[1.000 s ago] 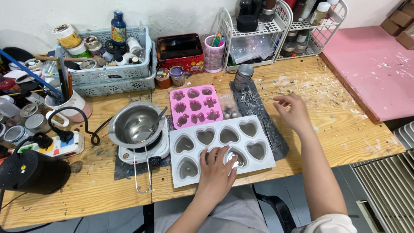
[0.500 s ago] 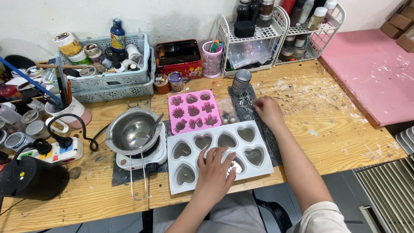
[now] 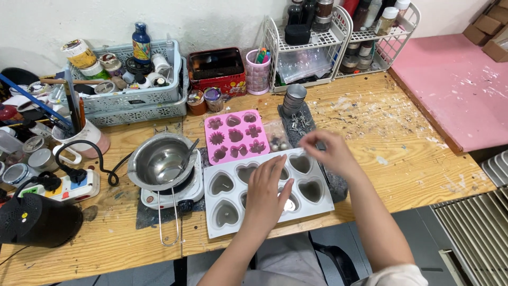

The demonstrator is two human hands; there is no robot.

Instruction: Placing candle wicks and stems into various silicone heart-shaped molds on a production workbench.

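A white mould (image 3: 222, 209) with heart-shaped cavities lies on the wooden table's front edge. My left hand (image 3: 269, 193) rests flat on its middle, fingers spread and pointing away from me. My right hand (image 3: 329, 152) hovers over the mould's far right corner, blurred, fingertips pinched together; whether anything small is between them I cannot tell. A pink mould (image 3: 235, 136) with flower shapes lies just behind the white one. Beside it is a small clear bag (image 3: 277, 139) of dark bits.
A steel pot with a spoon (image 3: 160, 164) sits on a small hotplate at the left. Behind are grey baskets of jars (image 3: 127, 92), a red tin (image 3: 216, 68), a pink cup (image 3: 257, 71), a wire rack (image 3: 323, 47). A pink board (image 3: 455, 85) lies at the right.
My right hand has come in from the table's right side toward the white mould's far right corner. My left hand has stayed on the mould.
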